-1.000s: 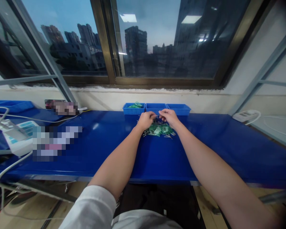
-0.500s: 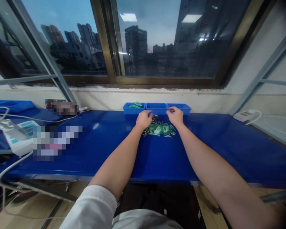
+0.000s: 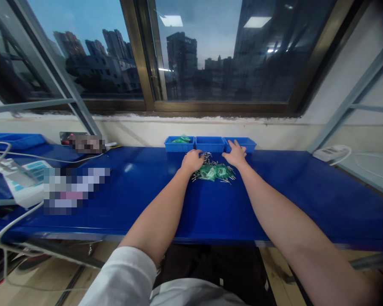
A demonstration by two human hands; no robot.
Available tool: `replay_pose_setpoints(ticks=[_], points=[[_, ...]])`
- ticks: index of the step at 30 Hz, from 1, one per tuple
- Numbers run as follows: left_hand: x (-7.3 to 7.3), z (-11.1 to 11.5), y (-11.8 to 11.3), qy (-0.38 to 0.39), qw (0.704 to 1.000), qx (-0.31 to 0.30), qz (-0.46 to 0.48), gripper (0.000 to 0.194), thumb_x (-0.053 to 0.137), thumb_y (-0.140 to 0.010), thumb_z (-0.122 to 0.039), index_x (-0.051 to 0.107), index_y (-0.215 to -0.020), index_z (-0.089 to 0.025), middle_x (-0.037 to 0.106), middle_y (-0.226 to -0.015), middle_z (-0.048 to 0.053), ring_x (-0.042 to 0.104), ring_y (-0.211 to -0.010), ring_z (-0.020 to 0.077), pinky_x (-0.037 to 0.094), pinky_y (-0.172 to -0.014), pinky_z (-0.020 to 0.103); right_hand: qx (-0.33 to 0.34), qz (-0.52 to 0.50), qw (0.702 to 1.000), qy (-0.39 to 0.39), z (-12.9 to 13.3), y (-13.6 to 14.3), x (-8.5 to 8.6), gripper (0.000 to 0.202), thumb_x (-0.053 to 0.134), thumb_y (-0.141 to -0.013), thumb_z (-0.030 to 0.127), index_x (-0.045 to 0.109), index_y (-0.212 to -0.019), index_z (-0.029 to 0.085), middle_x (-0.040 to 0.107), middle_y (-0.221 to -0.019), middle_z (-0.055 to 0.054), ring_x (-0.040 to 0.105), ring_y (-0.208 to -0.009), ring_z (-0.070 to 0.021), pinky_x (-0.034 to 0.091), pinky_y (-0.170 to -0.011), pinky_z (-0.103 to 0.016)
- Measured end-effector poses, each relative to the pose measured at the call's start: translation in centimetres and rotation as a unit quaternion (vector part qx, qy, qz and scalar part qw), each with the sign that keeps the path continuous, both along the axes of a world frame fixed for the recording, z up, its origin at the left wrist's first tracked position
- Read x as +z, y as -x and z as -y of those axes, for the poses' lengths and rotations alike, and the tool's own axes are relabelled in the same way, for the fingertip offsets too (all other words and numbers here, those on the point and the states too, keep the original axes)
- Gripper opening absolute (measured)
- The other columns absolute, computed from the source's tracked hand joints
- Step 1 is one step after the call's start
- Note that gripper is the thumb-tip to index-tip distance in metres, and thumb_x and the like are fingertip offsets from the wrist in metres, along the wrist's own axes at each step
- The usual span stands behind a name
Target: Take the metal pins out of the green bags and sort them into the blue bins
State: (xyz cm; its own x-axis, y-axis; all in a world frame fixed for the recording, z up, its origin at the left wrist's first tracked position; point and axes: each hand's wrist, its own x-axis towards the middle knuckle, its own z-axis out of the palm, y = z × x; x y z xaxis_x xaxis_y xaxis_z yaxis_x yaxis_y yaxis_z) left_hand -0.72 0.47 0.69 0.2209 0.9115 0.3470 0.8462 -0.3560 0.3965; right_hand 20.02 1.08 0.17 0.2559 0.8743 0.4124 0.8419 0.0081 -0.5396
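Note:
Loose, thin metal pieces like screws or pins (image 3: 226, 180) lie in a heap on the blue table, mixed with crumpled green plastic bags (image 3: 212, 172). At the heap's left edge is my left hand (image 3: 192, 162), its fingers curled in and closed. Whatever they hold is too small to make out. My right hand (image 3: 235, 154) is open at the heap's back right, fingers spread in front of the right blue bin (image 3: 249, 145). I see nothing in it.
Behind the heap, the left blue bin (image 3: 171, 147) holds green bags, beside a middle blue bin (image 3: 210, 146). A white device with cables (image 3: 32, 182) stands at left, near a phone-like object (image 3: 86, 143). A white power strip (image 3: 330, 154) lies far right.
My right hand's fingers have gone from pinched together to spread, reaching slightly toward the right bin. My left hand has barely moved.

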Motion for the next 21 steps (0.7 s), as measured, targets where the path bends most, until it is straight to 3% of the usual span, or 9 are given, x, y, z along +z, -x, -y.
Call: replay_pose_setpoints(ticks=[3,6,9,13,21], points=[[-0.1,-0.1,0.0,0.021,1.000,-0.010,-0.009,0.039,0.044,-0.086,-0.039,0.060,-0.115,-0.018,0.060,-0.119,0.011,0.056,-0.109,0.0228,0.040,-0.094,0.030,0.008,0.005,0.999,-0.046,0.1,0.3,0.0,0.058,0.060,-0.068,0.034,0.053,-0.124,0.023,0.043,-0.135,-0.012,0.036,-0.118,-0.0359,0.033,-0.093,-0.053],[-0.2,0.0,-0.1,0.047,0.999,-0.018,-0.020,0.043,0.043,-0.086,-0.046,0.060,-0.115,-0.019,0.061,-0.119,0.011,0.056,-0.109,0.0236,0.040,-0.092,0.030,0.055,0.028,0.996,-0.066,0.2,0.9,0.1,0.036,0.056,-0.071,0.028,0.065,-0.104,0.018,0.059,-0.112,-0.012,0.046,-0.109,-0.0284,0.036,-0.094,-0.043],[-0.3,0.2,-0.1,0.067,0.997,-0.023,-0.030,0.047,0.041,-0.085,-0.050,0.058,-0.118,-0.021,0.060,-0.120,0.011,0.056,-0.110,0.0238,0.041,-0.091,0.030,0.133,0.060,0.989,-0.028,0.5,1.7,0.3,0.029,0.058,-0.072,0.033,0.068,-0.094,0.017,0.063,-0.097,-0.009,0.055,-0.098,-0.0231,0.039,-0.092,-0.036],[-0.3,0.4,-0.2,0.083,0.995,-0.031,-0.046,0.048,0.040,-0.085,-0.050,0.058,-0.119,-0.022,0.059,-0.122,0.010,0.055,-0.112,0.0247,0.042,-0.090,0.030,0.170,0.097,0.979,0.063,1.0,2.7,0.3,0.036,0.062,-0.069,0.044,0.070,-0.093,0.018,0.065,-0.101,-0.010,0.058,-0.096,-0.0234,0.042,-0.087,-0.032],[-0.1,0.6,-0.4,0.092,0.993,-0.026,-0.069,0.047,0.038,-0.086,-0.049,0.058,-0.120,-0.022,0.058,-0.124,0.009,0.054,-0.113,0.0260,0.042,-0.092,0.032,0.236,0.085,0.965,0.079,1.1,3.2,0.3,0.015,0.060,-0.072,0.029,0.071,-0.074,0.019,0.070,-0.078,-0.004,0.062,-0.075,-0.0166,0.044,-0.071,-0.024]])
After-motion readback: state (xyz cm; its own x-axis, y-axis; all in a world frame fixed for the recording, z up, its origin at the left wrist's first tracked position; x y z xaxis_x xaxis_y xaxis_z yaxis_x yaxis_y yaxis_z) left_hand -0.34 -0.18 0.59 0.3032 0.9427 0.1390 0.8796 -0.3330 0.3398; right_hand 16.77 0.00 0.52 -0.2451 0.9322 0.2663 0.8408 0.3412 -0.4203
